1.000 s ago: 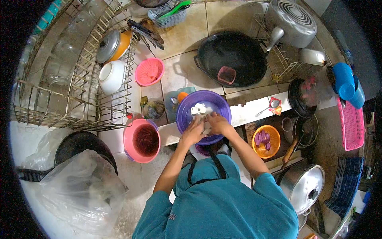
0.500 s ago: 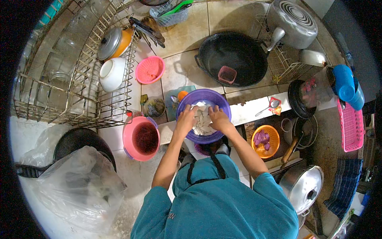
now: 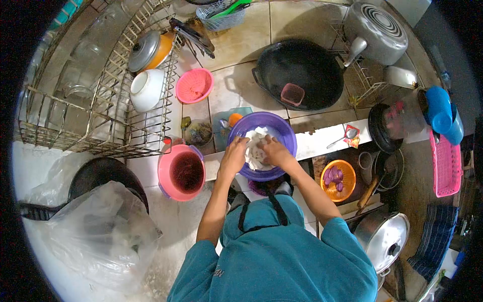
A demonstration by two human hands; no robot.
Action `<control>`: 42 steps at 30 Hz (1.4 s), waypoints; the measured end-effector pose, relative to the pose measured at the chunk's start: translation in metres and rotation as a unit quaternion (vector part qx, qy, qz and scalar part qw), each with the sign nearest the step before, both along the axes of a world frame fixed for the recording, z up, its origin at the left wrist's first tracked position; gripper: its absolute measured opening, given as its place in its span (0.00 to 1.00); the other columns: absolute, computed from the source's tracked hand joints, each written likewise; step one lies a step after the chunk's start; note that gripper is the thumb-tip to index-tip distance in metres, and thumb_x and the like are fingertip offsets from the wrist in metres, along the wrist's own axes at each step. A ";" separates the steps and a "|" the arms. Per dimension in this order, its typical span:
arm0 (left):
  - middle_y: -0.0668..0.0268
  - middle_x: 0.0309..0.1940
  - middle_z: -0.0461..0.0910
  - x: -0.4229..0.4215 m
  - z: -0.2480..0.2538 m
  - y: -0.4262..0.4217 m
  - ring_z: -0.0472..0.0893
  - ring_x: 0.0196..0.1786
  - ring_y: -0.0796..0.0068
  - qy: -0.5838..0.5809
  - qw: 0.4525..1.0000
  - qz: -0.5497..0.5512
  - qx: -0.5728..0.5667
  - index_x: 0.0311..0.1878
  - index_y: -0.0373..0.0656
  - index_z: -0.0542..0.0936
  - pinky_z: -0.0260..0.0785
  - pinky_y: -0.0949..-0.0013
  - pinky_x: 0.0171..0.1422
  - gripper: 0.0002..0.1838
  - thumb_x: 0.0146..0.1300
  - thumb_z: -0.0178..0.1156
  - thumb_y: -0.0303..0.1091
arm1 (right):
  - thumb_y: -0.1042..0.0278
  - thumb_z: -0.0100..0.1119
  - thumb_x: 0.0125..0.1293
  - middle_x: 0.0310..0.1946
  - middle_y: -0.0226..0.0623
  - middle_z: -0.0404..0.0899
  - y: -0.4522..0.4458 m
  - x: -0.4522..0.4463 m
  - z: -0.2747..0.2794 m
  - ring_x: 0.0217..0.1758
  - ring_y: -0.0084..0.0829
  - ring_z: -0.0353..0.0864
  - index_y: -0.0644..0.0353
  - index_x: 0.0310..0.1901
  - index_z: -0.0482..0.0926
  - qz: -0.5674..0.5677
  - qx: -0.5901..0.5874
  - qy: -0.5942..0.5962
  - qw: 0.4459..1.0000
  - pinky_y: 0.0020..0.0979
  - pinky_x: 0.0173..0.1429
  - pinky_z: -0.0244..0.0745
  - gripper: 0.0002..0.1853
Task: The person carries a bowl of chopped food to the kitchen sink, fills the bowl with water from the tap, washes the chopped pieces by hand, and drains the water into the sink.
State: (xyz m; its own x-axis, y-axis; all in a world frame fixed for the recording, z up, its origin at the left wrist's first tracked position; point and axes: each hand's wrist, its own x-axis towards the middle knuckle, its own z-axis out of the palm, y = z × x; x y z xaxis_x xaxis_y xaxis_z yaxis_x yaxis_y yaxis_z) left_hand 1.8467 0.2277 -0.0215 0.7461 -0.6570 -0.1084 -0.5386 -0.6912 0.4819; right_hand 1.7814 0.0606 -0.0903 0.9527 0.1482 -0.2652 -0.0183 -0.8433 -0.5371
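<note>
Both hands are inside a purple basin (image 3: pixel 288 135) that holds white pieces (image 3: pixel 257 151) in liquid. My left hand (image 3: pixel 235 154) rests at the basin's left side, its fingers spread against the edge of the pieces. Opposite it, my right hand (image 3: pixel 277 154) reaches in from the right with fingers apart, its fingertips touching the pieces. Neither hand is closed round anything. Just left of the basin is a pink bucket (image 3: pixel 163 173) of dark reddish liquid.
A large black wok (image 3: pixel 322 70) lies beyond the basin, and a pink strainer (image 3: pixel 194 85) stands at back left. An orange basket (image 3: pixel 346 194) of purple pieces is on the right. A wire rack (image 3: pixel 95 116) and a plastic bag (image 3: pixel 100 236) occupy the left.
The hands have moved apart from close together over the pieces to the two sides of the basin. The white pieces have shifted and spread. The whole view has moved slightly.
</note>
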 end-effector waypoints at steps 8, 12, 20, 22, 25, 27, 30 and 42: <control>0.47 0.49 0.77 -0.013 -0.015 0.007 0.80 0.48 0.43 -0.022 1.000 -0.012 0.008 0.54 0.35 0.78 0.73 0.50 0.54 0.19 0.58 0.54 0.20 | 0.61 0.62 0.58 0.62 0.57 0.68 0.007 -0.005 0.001 0.64 0.56 0.71 0.51 0.61 0.74 0.021 -0.037 0.028 0.999 0.44 0.58 0.78 0.27; 0.48 0.55 0.74 -0.019 -0.022 -0.003 0.77 0.55 0.45 -0.035 0.986 -0.038 0.159 0.61 0.38 0.74 0.70 0.50 0.59 0.28 0.56 0.66 0.31 | 0.64 0.61 0.59 0.57 0.62 0.71 -0.011 -0.005 -0.003 0.60 0.57 0.74 0.54 0.60 0.74 -0.001 -0.019 0.003 1.000 0.45 0.57 0.78 0.25; 0.43 0.63 0.68 -0.039 -0.037 -0.026 0.71 0.63 0.43 -0.014 0.990 0.046 0.136 0.67 0.35 0.66 0.66 0.50 0.66 0.37 0.55 0.68 0.34 | 0.69 0.64 0.56 0.58 0.68 0.69 -0.041 -0.006 0.018 0.57 0.61 0.75 0.60 0.61 0.70 0.018 0.026 0.020 0.999 0.48 0.58 0.75 0.29; 0.44 0.64 0.67 -0.040 -0.030 -0.033 0.70 0.64 0.42 0.017 0.990 0.070 0.122 0.68 0.35 0.65 0.66 0.51 0.66 0.38 0.55 0.69 0.34 | 0.67 0.68 0.55 0.56 0.72 0.68 -0.047 -0.005 0.013 0.56 0.63 0.75 0.62 0.64 0.65 0.046 0.017 0.010 0.999 0.47 0.62 0.73 0.35; 0.47 0.57 0.70 -0.044 -0.035 -0.034 0.74 0.59 0.45 -0.010 0.990 0.088 0.111 0.63 0.33 0.69 0.70 0.52 0.59 0.34 0.54 0.69 0.31 | 0.65 0.70 0.54 0.62 0.72 0.64 -0.045 -0.002 0.004 0.59 0.64 0.74 0.64 0.65 0.64 -0.001 0.044 -0.003 0.999 0.47 0.63 0.72 0.37; 0.48 0.55 0.71 -0.046 -0.031 -0.035 0.74 0.58 0.45 -0.013 0.990 0.095 0.105 0.61 0.34 0.70 0.71 0.51 0.58 0.32 0.53 0.70 0.31 | 0.63 0.72 0.52 0.64 0.71 0.63 -0.040 0.004 -0.001 0.59 0.64 0.74 0.63 0.66 0.63 0.001 0.033 -0.019 0.999 0.47 0.63 0.73 0.41; 0.48 0.57 0.71 -0.046 -0.026 -0.034 0.72 0.60 0.44 0.029 0.991 0.098 0.088 0.62 0.39 0.69 0.66 0.49 0.62 0.33 0.52 0.70 0.32 | 0.60 0.75 0.49 0.64 0.68 0.63 -0.035 0.008 0.007 0.59 0.63 0.74 0.62 0.67 0.62 0.017 0.016 0.014 1.000 0.48 0.62 0.73 0.45; 0.46 0.59 0.73 -0.033 -0.032 -0.027 0.71 0.64 0.43 0.040 0.992 0.050 0.109 0.65 0.37 0.67 0.65 0.51 0.65 0.38 0.50 0.71 0.29 | 0.58 0.76 0.47 0.59 0.65 0.67 -0.028 -0.011 -0.003 0.58 0.62 0.75 0.63 0.70 0.58 0.056 0.030 0.023 0.998 0.44 0.58 0.77 0.50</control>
